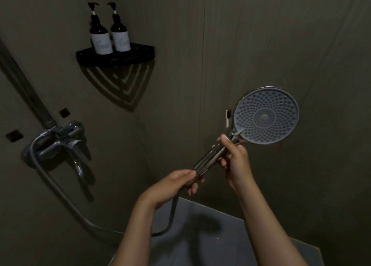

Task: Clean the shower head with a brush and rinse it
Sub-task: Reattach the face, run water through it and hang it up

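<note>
The round chrome shower head (266, 116) points its grey nozzle face at me, tilted up to the right. My left hand (176, 183) grips the bottom end of its chrome handle (208, 159), where the hose (173, 211) joins. My right hand (234, 155) is closed around the upper handle just below the head. A thin white brush with a dark tip (228, 118) sticks up beside the head's left rim. Its lower part is hidden, so I cannot tell what holds it.
A chrome mixer tap (60, 143) is on the left wall, with the hose looping from it across the floor (210, 235). A black corner shelf (115, 55) holds two pump bottles (110, 37). Dark walls stand close on all sides.
</note>
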`<state>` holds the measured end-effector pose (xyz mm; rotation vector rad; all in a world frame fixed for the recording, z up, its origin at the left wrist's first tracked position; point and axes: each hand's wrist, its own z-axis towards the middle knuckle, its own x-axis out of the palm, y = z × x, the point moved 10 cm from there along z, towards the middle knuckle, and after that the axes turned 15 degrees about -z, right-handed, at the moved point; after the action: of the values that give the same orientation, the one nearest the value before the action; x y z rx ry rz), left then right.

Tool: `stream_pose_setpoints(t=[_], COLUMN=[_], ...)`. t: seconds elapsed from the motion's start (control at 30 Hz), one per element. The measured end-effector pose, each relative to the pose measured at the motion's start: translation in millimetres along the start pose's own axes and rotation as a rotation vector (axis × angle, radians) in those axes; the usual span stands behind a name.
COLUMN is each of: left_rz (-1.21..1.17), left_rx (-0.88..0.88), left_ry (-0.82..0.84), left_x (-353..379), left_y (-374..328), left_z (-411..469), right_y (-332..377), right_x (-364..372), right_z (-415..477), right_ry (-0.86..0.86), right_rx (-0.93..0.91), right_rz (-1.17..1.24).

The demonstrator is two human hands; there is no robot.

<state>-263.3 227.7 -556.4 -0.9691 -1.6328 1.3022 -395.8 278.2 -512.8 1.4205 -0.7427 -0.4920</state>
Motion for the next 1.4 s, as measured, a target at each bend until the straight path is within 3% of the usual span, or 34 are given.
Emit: stream_pose_setpoints(t=[0.1,0.27,0.47,0.53,0.63,0.8,0.93,1.07,1.2,1.3,1.4], left_rz=[0.013,0.141,0.844,0.979,0.914,0.222,0.077,0.099,0.252,0.504,0.909], left_rx=[0.028,0.137,0.289,0.312,0.343,0.165,0.054,0.006,0.111,0.132,0.204], left_ry=[0.013,-0.162,-0.498,-0.562,-0.546,-0.212,-0.077,-0.070,-0.181,-0.269,-0.411], left_x=[2.3,-4.5,-0.9,5.5,5.5,1.0,7.1,3.7,8.2,10.2,16.2], left_y=[-1.4,-12.7,-34.5,-36.4,-34.8,-10.0,-7.0,0.4,-7.1,-13.4,-33.7], left_z=[-0.9,2.5,-4.4,-4.2,-3.5,11.7,7.9,6.8,8.8,8.2,3.2], right_y=[2.7,4.1,-5.2,-5.7,-5.8,-0.4,5.0,7.7,7.9,5.6,3.0], right_x=[2.7,-7.0,-27.8,-33.0,-36.2,-27.3,-15.8,-10.9,-20.6,-32.2,-36.7], right_z=[-1.3,-1.1,-3.1,-4.1,-5.3,-3.5,-0.4,-1.0,-0.1,1.6,1.8], right_ry=[0.019,-0.096,-0.318,-0.352,-0.358,-0.241,-0.113,-0.078,-0.195,-0.277,-0.304], right_rx=[-0.015,0.011,0.109,0.122,0.119,0.066,0.023,-0.009,0.007,0.013,0.037], right_rz=[0.013,0.011,0.033,0.047,0.038,-0.036,-0.062,-0.109,-0.074,-0.098,-0.097])
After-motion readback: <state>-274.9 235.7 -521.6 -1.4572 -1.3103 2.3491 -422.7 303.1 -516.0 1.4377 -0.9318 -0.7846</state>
